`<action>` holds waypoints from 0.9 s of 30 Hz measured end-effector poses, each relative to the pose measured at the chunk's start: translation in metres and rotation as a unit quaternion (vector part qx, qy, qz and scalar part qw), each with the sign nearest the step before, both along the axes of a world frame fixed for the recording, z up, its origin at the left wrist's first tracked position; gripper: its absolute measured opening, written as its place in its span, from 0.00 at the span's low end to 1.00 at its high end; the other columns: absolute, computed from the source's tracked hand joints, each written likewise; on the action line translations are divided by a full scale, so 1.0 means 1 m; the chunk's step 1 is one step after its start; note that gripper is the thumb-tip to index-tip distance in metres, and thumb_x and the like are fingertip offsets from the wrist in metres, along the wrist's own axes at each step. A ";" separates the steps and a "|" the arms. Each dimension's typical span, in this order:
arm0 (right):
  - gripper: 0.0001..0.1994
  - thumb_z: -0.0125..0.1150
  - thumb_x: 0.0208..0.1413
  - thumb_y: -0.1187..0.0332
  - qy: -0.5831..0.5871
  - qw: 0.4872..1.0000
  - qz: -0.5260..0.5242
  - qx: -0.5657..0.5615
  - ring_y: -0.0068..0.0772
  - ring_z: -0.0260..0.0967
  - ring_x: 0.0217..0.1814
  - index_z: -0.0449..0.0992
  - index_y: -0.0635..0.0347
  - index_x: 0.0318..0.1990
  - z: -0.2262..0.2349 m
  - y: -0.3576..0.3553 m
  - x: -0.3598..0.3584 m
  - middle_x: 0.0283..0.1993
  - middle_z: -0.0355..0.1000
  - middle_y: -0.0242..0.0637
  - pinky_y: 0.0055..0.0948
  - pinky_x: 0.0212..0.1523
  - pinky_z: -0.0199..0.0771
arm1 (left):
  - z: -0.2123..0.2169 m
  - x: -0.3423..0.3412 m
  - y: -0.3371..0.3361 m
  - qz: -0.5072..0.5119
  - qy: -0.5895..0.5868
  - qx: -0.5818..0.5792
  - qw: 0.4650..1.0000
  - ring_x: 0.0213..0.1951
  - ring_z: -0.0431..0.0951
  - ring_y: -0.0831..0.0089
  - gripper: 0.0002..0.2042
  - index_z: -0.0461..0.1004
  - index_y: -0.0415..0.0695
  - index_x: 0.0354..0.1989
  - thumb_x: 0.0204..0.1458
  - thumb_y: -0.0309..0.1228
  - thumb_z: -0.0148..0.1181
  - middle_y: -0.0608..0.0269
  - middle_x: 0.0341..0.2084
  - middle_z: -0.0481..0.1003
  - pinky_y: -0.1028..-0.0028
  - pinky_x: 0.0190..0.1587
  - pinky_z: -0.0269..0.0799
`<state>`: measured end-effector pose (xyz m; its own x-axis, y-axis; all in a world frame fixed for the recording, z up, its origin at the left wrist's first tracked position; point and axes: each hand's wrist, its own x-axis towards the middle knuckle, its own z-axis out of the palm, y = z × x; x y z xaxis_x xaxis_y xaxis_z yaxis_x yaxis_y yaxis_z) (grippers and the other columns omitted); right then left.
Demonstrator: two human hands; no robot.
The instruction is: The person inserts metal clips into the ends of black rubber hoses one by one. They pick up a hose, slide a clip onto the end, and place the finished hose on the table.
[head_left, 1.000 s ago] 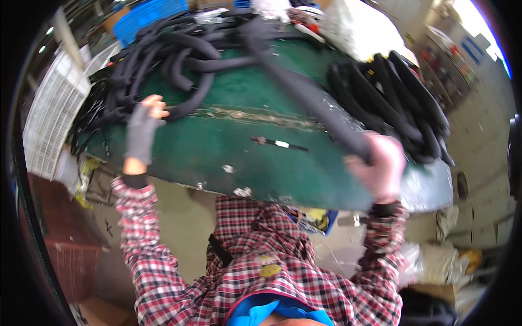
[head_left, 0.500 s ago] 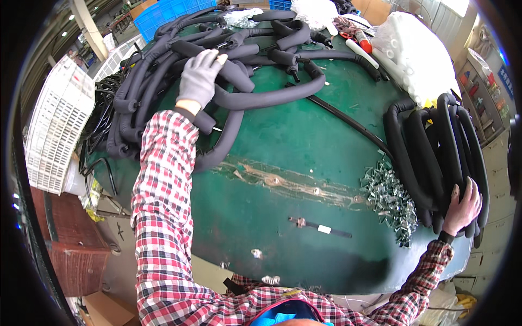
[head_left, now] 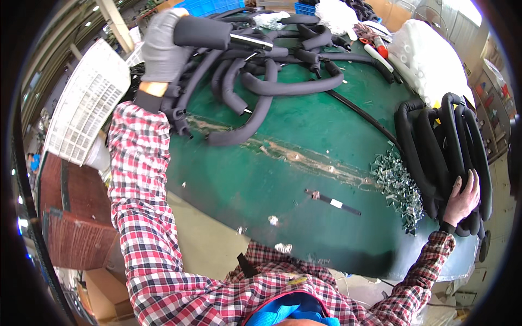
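My left hand, in a grey glove, is raised at the far left of the table. Its fingers are closed around a foam-covered black hose, with a dark, shiny tube end sticking out of the foam to the right. Beneath and beside it lies a tangled pile of similar foam-covered hoses. My bare right hand rests with fingers spread on a stack of bent black foam-covered hoses at the table's right edge.
On the green table, small metal clips lie heaped left of the stack. A short black strap with a white label lies nearer me. Behind are a white plastic bag and a blue bin. A white crate stands left.
My left hand has lifted a foam-covered hose off the pile, moving up and left. My right hand stays on the stack. The whole view has shifted slightly.
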<state>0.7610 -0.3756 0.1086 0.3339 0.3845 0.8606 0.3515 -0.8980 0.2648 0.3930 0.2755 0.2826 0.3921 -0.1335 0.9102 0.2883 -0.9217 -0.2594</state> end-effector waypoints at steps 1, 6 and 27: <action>0.20 0.57 0.66 0.56 0.007 1.000 0.006 0.017 0.47 0.70 0.62 0.74 0.56 0.60 0.004 0.007 -0.010 0.63 0.71 0.39 0.44 0.60 0.69 | 0.019 -0.025 -0.024 -0.004 -0.014 0.009 1.000 0.46 0.80 0.63 0.23 0.75 0.46 0.51 0.44 0.13 0.63 0.55 0.44 0.78 0.68 0.52 0.75; 0.16 0.52 0.67 0.73 0.220 0.855 0.361 0.300 0.40 0.69 0.65 0.71 0.67 0.60 0.018 0.087 -0.130 0.62 0.72 0.43 0.36 0.68 0.64 | 0.049 -0.157 -0.157 0.074 -0.052 0.133 0.987 0.49 0.78 0.56 0.28 0.78 0.46 0.49 0.32 0.16 0.67 0.57 0.44 0.79 0.62 0.54 0.73; 0.21 0.67 0.56 0.46 0.503 0.433 0.745 -0.068 0.40 0.72 0.21 0.82 0.57 0.30 -0.090 0.239 -0.439 0.21 0.73 0.41 0.35 0.25 0.71 | -0.264 -0.323 -0.324 0.079 0.118 -0.168 0.975 0.29 0.77 0.57 0.24 0.70 0.50 0.50 0.41 0.25 0.69 0.58 0.32 0.74 0.59 0.29 0.72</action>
<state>0.3222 -0.1362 0.0182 -0.1931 0.8421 0.5036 0.5129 0.5242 -0.6799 0.0701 -0.0483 0.0191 0.5875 0.2365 0.7739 0.4033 -0.9147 -0.0267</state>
